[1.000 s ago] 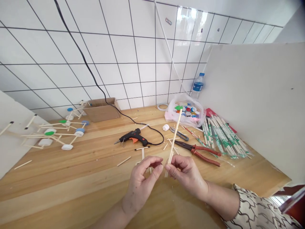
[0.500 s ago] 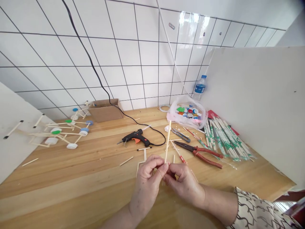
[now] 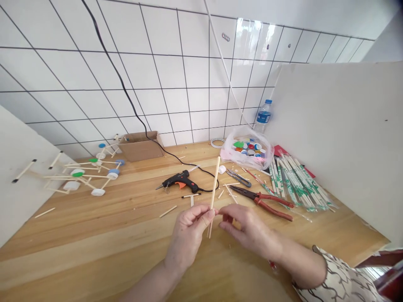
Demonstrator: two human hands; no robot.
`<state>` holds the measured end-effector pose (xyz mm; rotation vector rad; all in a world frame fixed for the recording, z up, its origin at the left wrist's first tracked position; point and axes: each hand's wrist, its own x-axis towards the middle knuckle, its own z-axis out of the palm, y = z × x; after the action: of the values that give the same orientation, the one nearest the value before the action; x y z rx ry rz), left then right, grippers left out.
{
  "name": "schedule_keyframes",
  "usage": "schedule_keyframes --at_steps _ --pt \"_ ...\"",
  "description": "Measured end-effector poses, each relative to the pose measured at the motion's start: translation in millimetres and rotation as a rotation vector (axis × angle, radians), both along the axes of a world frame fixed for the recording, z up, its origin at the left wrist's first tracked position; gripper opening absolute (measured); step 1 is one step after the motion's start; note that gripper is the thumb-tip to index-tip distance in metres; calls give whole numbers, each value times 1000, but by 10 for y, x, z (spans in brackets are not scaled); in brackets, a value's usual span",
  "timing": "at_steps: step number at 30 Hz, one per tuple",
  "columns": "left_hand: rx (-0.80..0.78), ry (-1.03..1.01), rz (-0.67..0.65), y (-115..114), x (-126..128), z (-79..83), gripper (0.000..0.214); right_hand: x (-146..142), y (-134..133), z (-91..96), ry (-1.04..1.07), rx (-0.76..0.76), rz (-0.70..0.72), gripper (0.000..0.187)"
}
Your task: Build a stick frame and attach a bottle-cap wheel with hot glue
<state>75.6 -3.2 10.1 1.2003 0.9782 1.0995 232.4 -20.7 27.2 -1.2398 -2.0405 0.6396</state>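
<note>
Fingers of L hand (image 3: 189, 230) pinch slim pale wooden sticks (image 3: 215, 184), approx. upright, near centre; R hand (image 3: 252, 230) just right, fingers parted. Prob. light, stiff, snappable; best gripped low.

Table (image 3: 110, 251): pale wood | left: stick-and-cap model (image 3: 77, 173), loose stick (image 3: 45, 212) | back: box (image 3: 141, 150), tape roll (image 3: 217, 147), bag (image 3: 231, 157) | middle: glue gun (image 3: 181, 180) — pointing left — white cap (image 3: 222, 169), stick bits (image 3: 221, 194) | right: snips (image 3: 247, 183), pliers (image 3: 256, 198) lying aslant, wrapped sticks (image 3: 297, 180) side by side

The wooden tabletop (image 3: 94, 247) is closed in by a white tiled wall (image 3: 163, 71) behind and white panels (image 3: 343, 126) on both sides.
</note>
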Motion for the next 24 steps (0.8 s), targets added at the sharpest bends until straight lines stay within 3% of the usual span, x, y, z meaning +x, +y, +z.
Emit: schedule_keyframes --at_steps 5,9,12,15,19,24 --pt "-272 -128 -82 23 -13 63 18 474 66 183 -360 152 -222 10" --pt "-362 -185 -129 57 -22 51 19 935 19 -13 -701 64 -413 6" --pt "-381 -177 -161 79 -30 39 20 1145 -18 -239 -786 -11 -411 11" --pt "-385 -144 -189 90 -45 37 22 1192 -15 -350 -760 14 -345 21" --pt "-388 -126 -173 106 -67 41 21 1126 -13 -248 -674 29 -387 23" --pt "-393 -120 -176 146 -85 28 19 1060 -196 -28 -227 -99 -453 31"
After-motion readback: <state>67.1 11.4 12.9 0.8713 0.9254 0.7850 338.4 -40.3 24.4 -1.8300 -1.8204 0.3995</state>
